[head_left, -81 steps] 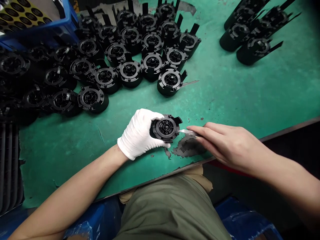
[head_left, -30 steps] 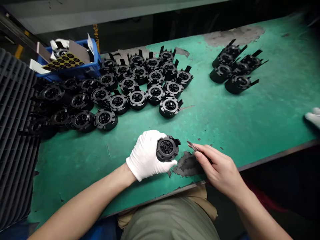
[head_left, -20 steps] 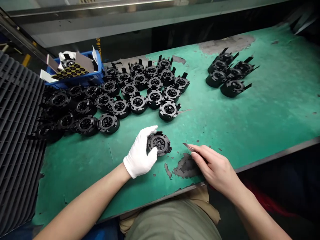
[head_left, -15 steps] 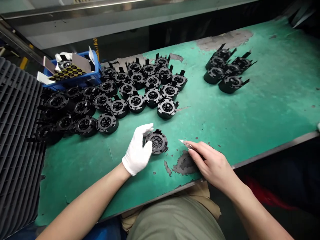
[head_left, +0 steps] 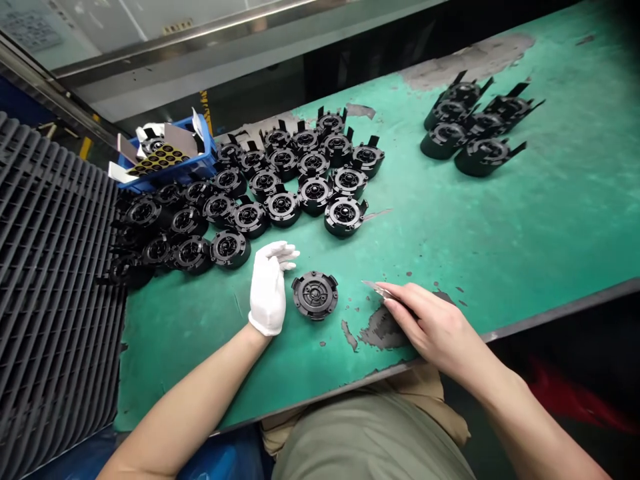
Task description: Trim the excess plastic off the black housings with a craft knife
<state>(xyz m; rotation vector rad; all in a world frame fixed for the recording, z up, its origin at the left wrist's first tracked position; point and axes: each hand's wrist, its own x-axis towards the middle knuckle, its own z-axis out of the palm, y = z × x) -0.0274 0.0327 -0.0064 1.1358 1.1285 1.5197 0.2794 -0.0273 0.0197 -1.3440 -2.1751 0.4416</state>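
Note:
One round black plastic housing (head_left: 315, 294) lies on the green mat in front of me, its ribbed face up. My left hand (head_left: 270, 287), in a white glove, is just left of it, fingers stretched out and apart from the part. Bare and closed, my right hand (head_left: 425, 320) grips a craft knife (head_left: 376, 288) with a thin pointed blade directed left toward the housing. The knife's handle is mostly hidden in my fingers.
Many similar black housings (head_left: 283, 207) stand grouped at left and centre. A smaller cluster (head_left: 483, 157) is at the right. Behind the left group is a blue bin (head_left: 207, 163) holding sticker sheets. Grey slatted panels (head_left: 55, 293) border the left side.
My left hand has let go of the housing and drawn back to its left. The housing now lies turned on the mat. My right hand stays nearly in place with the knife.

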